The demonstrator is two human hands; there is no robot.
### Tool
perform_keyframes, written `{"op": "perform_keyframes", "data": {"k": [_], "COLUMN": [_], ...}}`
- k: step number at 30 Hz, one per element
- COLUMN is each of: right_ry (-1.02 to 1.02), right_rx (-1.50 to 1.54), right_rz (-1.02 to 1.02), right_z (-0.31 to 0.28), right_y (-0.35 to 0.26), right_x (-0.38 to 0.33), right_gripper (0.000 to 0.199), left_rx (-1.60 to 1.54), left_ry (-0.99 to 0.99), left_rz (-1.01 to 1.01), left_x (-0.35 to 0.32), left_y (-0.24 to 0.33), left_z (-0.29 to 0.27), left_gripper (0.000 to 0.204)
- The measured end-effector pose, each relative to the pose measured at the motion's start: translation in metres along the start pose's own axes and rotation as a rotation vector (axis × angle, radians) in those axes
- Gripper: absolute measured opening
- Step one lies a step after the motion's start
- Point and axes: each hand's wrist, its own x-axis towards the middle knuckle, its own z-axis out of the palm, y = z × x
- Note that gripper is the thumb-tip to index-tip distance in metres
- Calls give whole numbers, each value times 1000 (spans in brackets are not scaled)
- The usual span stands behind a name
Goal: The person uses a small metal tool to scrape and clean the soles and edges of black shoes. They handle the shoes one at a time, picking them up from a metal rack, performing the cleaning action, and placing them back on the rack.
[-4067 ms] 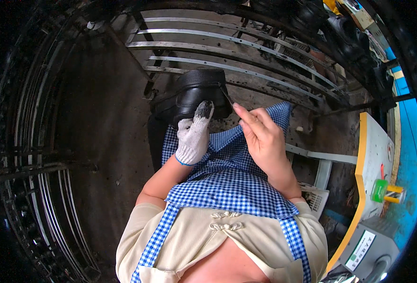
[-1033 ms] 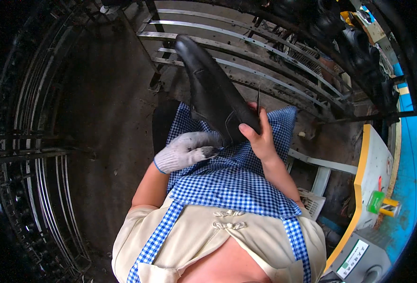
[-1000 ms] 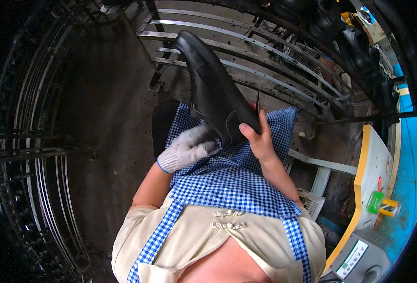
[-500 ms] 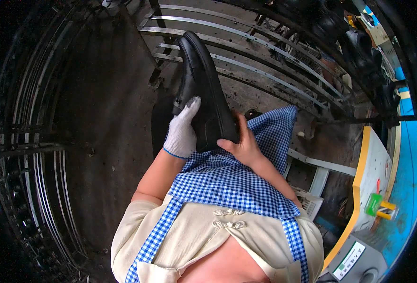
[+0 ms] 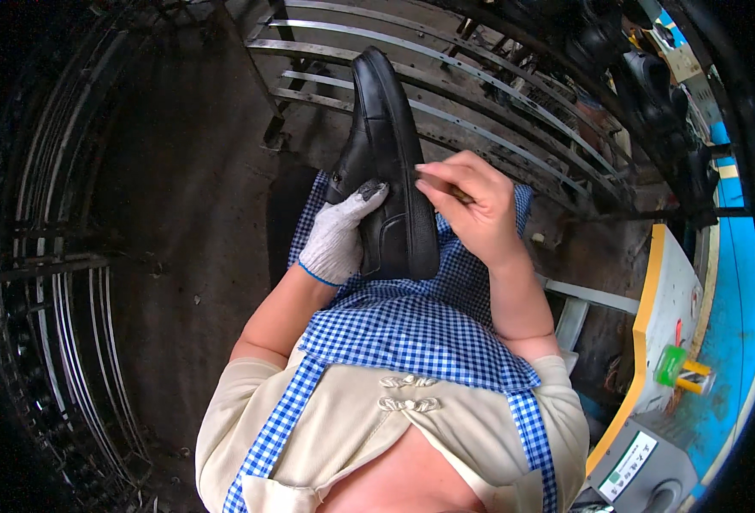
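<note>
A black leather shoe (image 5: 386, 162) is held over my lap, toe pointing away and its thick sole edge toward the right. My left hand (image 5: 343, 227), in a white knitted glove with a darkened thumb tip, is closed around the shoe's side, thumb lying across the upper. My bare right hand (image 5: 480, 205) is raised beside the sole edge, fingers curled and thumb and forefinger close together at the sole's rim. Whatever may sit between those fingertips is too small to make out. The glove's fingers behind the shoe are hidden.
Metal racks (image 5: 446, 94) stand ahead, with more racks (image 5: 74, 342) on the left. Black shoes (image 5: 651, 77) sit at the upper right. On the right are a yellow-edged board (image 5: 651, 342), a blue surface (image 5: 740, 282), a green-and-yellow container (image 5: 685, 372) and a grey machine (image 5: 651, 470).
My right hand has let go of the shoe's heel and moved up to its sole edge, fingers now pinched. The shoe has shifted right and turned slightly more upright, still in my left hand.
</note>
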Motion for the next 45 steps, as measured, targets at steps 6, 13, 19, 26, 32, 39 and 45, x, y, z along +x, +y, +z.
{"op": "perform_keyframes", "data": {"k": [6,13,19,26,32,39,45], "right_ry": [-155,-303,-357,-250,-132,-52,-173], "right_rx": [-402,-743,-783,-644,-412,-175,-554], "right_rz": [-211,-237,-186,-185,-116,-64,-173], "right_z": [-4,-5,-1,5,0,-3,-9], "right_y": [-5,-15,-12,14,27,20,-2], "right_x": [15,16,17,9,-4,-6,-4], "right_gripper": [22,12,23,24,20,19,20], "left_rx": [160,367,679,445,266,167,259], "left_ry": [10,59,74,73,57,78,51], "left_rz": [54,283,312,186,87,-63,87], "left_x": [-6,0,7,6,1,-5,-2], "left_y": [-7,-30,-40,-31,-20,-9,-25], "left_z": [-1,-16,-36,-25,-10,5,-12], "left_gripper": [33,31,39,31,34,35,37]}}
